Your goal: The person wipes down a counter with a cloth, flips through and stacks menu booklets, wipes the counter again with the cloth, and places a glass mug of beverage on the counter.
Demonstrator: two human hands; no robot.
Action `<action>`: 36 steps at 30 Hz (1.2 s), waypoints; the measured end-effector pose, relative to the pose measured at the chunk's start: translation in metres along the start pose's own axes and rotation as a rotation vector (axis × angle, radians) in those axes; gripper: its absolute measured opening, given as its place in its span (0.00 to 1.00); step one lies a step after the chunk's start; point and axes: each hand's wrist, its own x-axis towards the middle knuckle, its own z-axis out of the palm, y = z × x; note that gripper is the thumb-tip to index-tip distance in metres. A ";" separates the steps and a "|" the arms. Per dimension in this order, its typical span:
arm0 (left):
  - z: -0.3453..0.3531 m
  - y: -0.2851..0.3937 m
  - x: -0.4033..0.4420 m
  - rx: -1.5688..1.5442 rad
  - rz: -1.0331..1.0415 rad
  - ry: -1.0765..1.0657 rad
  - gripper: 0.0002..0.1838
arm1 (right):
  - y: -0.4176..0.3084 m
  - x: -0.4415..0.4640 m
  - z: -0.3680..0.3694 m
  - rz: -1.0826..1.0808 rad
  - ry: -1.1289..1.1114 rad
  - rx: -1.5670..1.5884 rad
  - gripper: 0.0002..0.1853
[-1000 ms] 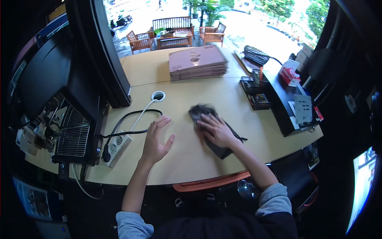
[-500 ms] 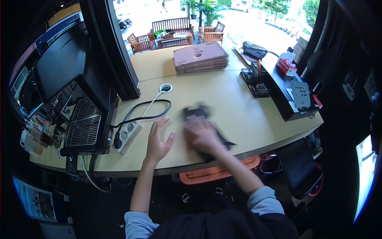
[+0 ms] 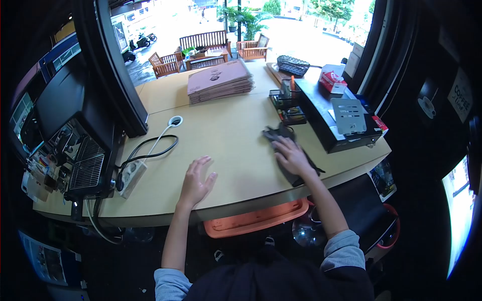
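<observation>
My right hand (image 3: 292, 156) lies flat, fingers spread, on a dark grey, limp, cloth-like item (image 3: 286, 173) at the right of the table's near side. Thin dark ends stick out at its far end and beside my wrist. Its exact kind I cannot make out, and my palm covers its middle. Over the near middle of the table (image 3: 226, 145), my left hand (image 3: 196, 181) is held with fingers slightly curved and the thumb apart. Nothing is in it.
Pink-covered menus or folders (image 3: 221, 83) are stacked at the back. A black organizer (image 3: 288, 108), a black box (image 3: 321, 118) with a metal stand (image 3: 349, 115), and a tissue box (image 3: 334, 81) are at right. A power strip (image 3: 133, 175), cables and a black machine (image 3: 90, 165) stand left.
My right hand and the dark cloth-like item have moved right across the table, closer to the black box. My left hand stays raised near the front edge. The camera view has turned right.
</observation>
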 end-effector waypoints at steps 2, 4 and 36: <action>0.025 0.021 0.013 -0.013 0.042 -0.064 0.23 | 0.052 -0.011 -0.006 0.094 0.064 -0.006 0.24; 0.046 0.043 0.024 -0.021 0.079 -0.078 0.23 | 0.067 -0.027 -0.020 0.130 0.030 -0.052 0.24; 0.020 0.012 0.107 -0.099 0.040 -0.111 0.23 | -0.006 0.104 -0.039 -0.204 0.301 0.495 0.15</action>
